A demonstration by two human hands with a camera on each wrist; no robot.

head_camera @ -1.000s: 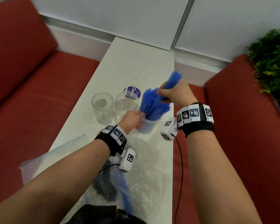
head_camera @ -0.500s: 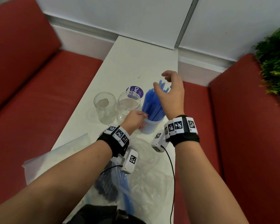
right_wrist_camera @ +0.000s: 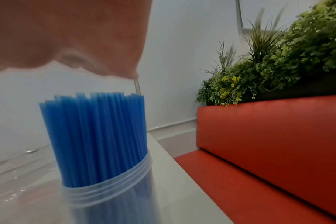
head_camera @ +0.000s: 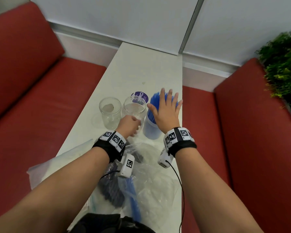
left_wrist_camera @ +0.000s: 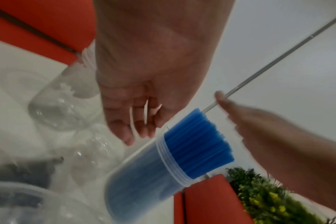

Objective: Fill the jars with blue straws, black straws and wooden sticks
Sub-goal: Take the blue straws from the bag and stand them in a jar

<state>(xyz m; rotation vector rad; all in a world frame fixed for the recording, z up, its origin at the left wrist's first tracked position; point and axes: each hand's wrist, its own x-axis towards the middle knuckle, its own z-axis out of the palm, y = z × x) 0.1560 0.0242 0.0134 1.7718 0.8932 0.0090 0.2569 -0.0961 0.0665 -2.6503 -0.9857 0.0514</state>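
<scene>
Lying nearest on the white table (head_camera: pixel 133 68), clear plastic bags (head_camera: pixel 151 172) hold dark straws (head_camera: pixel 111 190) and a few blue ones, their length running away from the viewer. Beyond, the left hand (head_camera: pixel 128 126) hangs with loosely curled fingers, empty, just beside the filled jar (head_camera: pixel 150 130). The blue straws (head_camera: pixel 154 106) stand upright in it (tips up). The right hand (head_camera: pixel 165 111) hovers flat above them, fingers spread. Two empty jars (head_camera: pixel 110 111) stand to the left.
</scene>
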